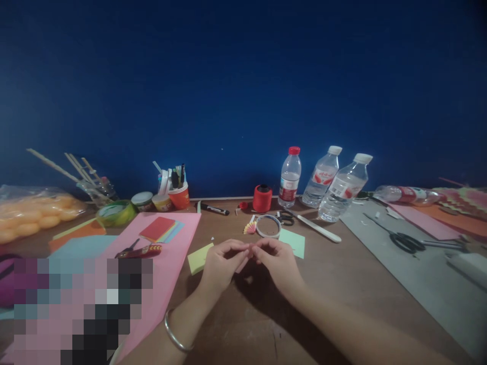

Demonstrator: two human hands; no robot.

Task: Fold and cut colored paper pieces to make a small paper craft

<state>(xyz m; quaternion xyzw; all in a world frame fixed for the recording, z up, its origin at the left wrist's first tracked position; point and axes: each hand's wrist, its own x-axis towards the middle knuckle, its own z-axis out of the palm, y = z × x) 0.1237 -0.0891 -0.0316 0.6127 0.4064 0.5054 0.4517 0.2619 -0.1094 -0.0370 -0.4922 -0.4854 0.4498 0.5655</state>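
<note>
My left hand point(224, 263) and my right hand point(276, 258) meet over the brown table, fingertips pinched together. Between them is a small pink paper piece point(242, 264), mostly hidden by the fingers. A silver bangle point(175, 332) circles my left wrist. Just beyond the hands lie a small pink and yellow paper fan point(250, 227) and a roll of tape point(268, 226). Yellow-green paper point(198, 258) is beside my left hand, and mint green paper point(294, 242) lies behind my right hand.
Three water bottles point(289, 177) stand at the back, near a red spool point(262, 198) and a white stick point(318, 229). Pink sheets point(167, 243) and a pen cup point(179, 196) are on the left. Black scissors point(405, 242) rest on a grey board point(384, 263) at right.
</note>
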